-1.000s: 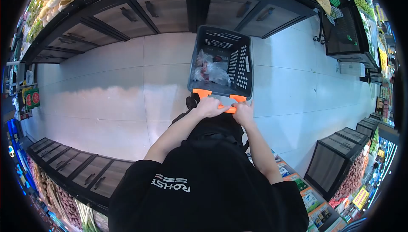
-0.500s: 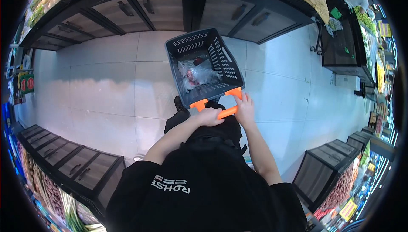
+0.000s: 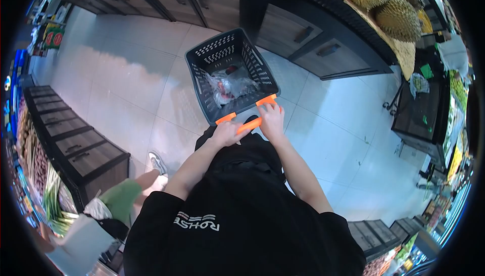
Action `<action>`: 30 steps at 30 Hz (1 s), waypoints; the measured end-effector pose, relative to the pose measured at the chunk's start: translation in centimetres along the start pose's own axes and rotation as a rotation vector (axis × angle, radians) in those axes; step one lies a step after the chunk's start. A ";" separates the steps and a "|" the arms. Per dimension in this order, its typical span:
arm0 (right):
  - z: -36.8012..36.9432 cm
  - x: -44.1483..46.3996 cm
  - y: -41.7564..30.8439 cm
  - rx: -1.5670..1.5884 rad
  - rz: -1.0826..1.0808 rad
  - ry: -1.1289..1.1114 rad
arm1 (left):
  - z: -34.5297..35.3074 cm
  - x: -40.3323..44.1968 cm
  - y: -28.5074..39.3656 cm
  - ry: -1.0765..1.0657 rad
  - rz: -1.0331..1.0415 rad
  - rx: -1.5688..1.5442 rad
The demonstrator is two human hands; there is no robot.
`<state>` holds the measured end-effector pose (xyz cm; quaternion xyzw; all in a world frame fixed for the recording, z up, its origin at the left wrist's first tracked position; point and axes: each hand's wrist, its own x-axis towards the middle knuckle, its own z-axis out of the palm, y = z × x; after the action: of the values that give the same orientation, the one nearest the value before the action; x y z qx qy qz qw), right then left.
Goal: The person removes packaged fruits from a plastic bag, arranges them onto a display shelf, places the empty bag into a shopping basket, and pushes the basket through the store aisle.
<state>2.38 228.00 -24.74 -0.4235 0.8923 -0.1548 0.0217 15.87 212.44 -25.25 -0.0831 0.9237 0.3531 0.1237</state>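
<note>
A dark grey perforated basket (image 3: 202, 91) is in front of my body, turned a little to the left. Clear plastic bags (image 3: 230, 86) with something reddish inside lie on its bottom. Its orange handle (image 3: 249, 125) is at the edge nearest me. My left hand (image 3: 227, 133) is closed around the left part of this handle. Toward its right end, my right hand (image 3: 271, 120) also grips the handle, close to the orange bracket.
Dark cabinets (image 3: 290, 31) run along the front, with durians (image 3: 399, 18) on top at the right. Another person (image 3: 121, 200) in green shorts is at the lower left, beside a vegetable stand (image 3: 76, 144). A dark stand (image 3: 419, 109) is at the right.
The view has turned relative to the shelves. The basket has swung leftward and tilted in view, with both hands still on its handle. Another person has come into view at the lower left.
</note>
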 end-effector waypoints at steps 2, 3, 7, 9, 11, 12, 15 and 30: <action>-1.2 -0.7 1.2 -0.010 -0.038 -0.004 | 1.4 -0.3 1.5 0.062 -0.013 -0.015; -1.0 0.1 1.3 -0.011 -0.054 0.013 | 1.1 0.1 1.3 0.103 -0.020 -0.023; 0.0 2.6 2.4 0.048 -0.062 -0.037 | 0.0 1.9 1.0 0.045 -0.068 0.003; -0.5 2.1 4.3 0.032 -0.068 -0.016 | 0.9 3.0 2.7 0.083 -0.071 0.014; -0.3 3.8 5.1 0.021 -0.076 0.001 | 0.6 4.6 2.2 0.089 -0.077 0.004; -0.4 4.2 5.1 0.026 -0.082 -0.005 | 0.4 5.0 2.0 0.094 -0.084 -0.003; -0.9 4.8 4.8 0.001 -0.085 -0.040 | 0.0 5.0 1.4 0.063 -0.084 -0.020; -0.4 9.9 5.6 -0.015 -0.071 -0.136 | -3.5 9.3 -0.4 -0.103 -0.045 -0.081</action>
<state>-8.20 223.93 -25.06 -0.4646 0.8743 -0.1197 0.0738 6.50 209.15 -25.69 -0.0906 0.8990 0.3909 0.1754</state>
